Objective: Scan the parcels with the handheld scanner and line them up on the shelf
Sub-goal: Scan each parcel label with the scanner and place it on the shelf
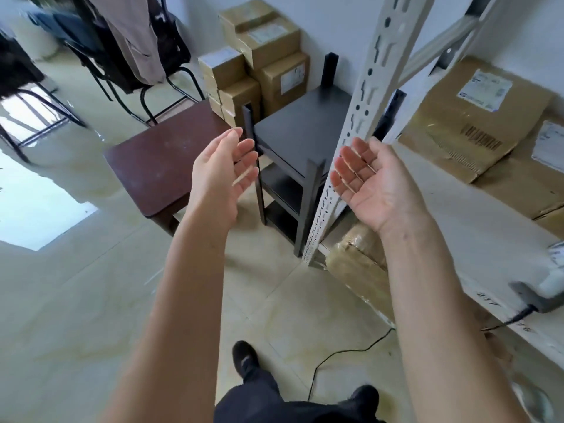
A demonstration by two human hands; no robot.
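Observation:
My left hand (221, 172) and my right hand (370, 184) are stretched out in front of me, palms facing each other, fingers straight, holding nothing. Beyond them, a stack of brown cardboard parcels (259, 65) stands on the floor against the wall. On the white shelf (476, 227) at the right lie a flat brown parcel (476, 123) with a white label and more parcels behind it. The handheld scanner (543, 293) lies on the shelf's front edge at far right, its black cable running down to the floor.
A dark red stool (158, 160) and a black side table (305, 129) stand between me and the parcel stack. The shelf's perforated white post (354, 117) rises by my right hand. A wrapped parcel (360, 264) sits under the shelf. Chairs (122, 56) stand at back left.

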